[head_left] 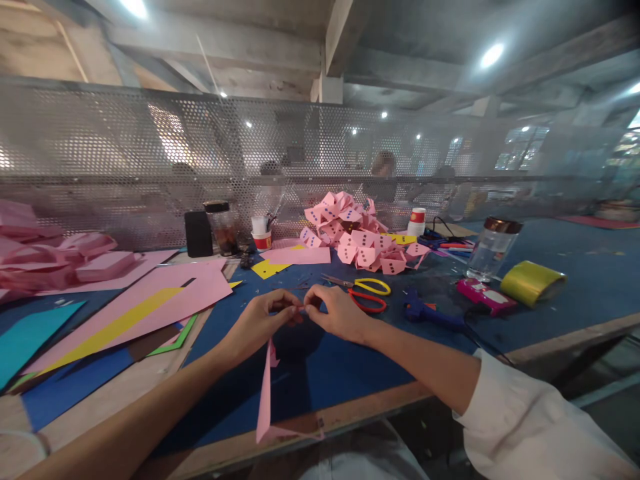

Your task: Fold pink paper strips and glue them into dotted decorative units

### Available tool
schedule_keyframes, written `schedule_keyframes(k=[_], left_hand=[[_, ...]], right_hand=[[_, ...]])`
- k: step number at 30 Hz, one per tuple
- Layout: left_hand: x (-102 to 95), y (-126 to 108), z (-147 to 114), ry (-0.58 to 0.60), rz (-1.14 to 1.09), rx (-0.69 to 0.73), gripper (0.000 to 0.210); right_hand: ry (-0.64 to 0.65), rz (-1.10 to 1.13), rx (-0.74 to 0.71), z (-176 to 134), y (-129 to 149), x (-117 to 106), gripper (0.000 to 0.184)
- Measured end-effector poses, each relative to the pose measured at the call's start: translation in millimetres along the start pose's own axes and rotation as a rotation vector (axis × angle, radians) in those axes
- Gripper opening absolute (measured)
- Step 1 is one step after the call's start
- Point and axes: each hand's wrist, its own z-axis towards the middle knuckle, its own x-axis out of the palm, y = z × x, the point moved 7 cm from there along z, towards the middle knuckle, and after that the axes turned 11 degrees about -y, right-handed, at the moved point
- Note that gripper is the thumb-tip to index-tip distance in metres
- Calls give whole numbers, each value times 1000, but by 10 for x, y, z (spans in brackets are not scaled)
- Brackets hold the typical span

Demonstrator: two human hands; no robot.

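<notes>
My left hand (273, 313) and my right hand (334, 310) meet fingertip to fingertip over the blue table mat (340, 380). Both are closed in a pinch, and a small bit of pink paper shows between them; most of it is hidden by the fingers. From under my left hand hangs a folded pink paper strip (265, 397), its lower end bent sideways over the table's front edge. Just behind my right hand lie scissors (369, 293) with one yellow and one red handle loop. A dark blue glue gun (433, 313) rests farther right.
Pink pieces with dark dots (345, 227) are heaped at the back. Coloured sheets (135, 313) and folded pink paper (60, 257) cover the left. Rightward stand a clear jar (493, 250), a pink box-like device (485, 297) and a yellow roll (534, 281). A perforated metal screen (280, 140) spans behind.
</notes>
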Motion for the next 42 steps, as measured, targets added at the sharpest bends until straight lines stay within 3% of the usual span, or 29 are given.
schedule_keyframes(k=[20,33,42], left_hand=[[-1,45,4,9,-17,6,19],[8,26,9,7,-21,6,15],[31,-8,-11,13,1,15,15]], right_hand=[[-5,-65,-38,6,10,-3,8],[-3,8,-28,1,19,-9,3],[-1,-12,-100,8,34,7,6]])
